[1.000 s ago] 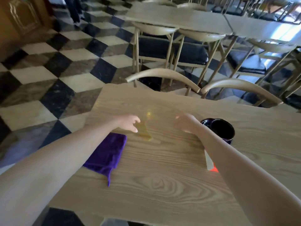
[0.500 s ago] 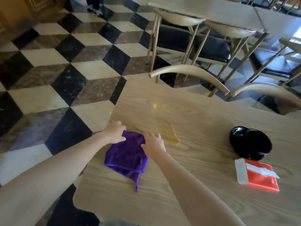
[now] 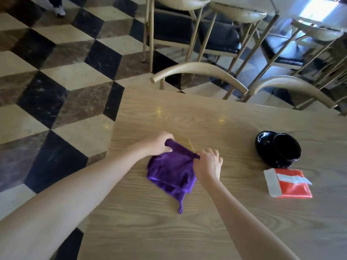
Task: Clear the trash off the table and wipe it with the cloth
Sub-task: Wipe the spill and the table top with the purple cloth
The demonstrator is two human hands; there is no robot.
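head view, read from nine o'clock across to three. the left hand (image 3: 159, 144) has its fingers curled round the far left corner of the purple cloth (image 3: 171, 169) and grips it just off the table (image 3: 169, 231). the cloth lies bunched near the table's left edge, with its far hem drawn taut between the two hands. at twelve o'clock of the cloth, touching that hem, is a yellowish smear (image 3: 185, 142) on the wood. the right hand (image 3: 208, 164) pinches the far right corner at its thumb side, and its other fingers are spread loosely.

judgement: the wiping step is in hand, at the stage of taking up the cloth. the next move calls for pressing the cloth flat and drawing it over the smear at twelve o'clock. the trash is not yet cleared. black crockery (image 3: 279, 149) stands at three o'clock of the cloth, and a red packet (image 3: 289, 182) with a white flap lies at four o'clock, both well apart from it.

limits: the right thumb's contact is hidden by the cloth corner. whether the crockery is a cup on a saucer cannot be told. the smear's outline is faint. both forearms are cut off at the lower edge.
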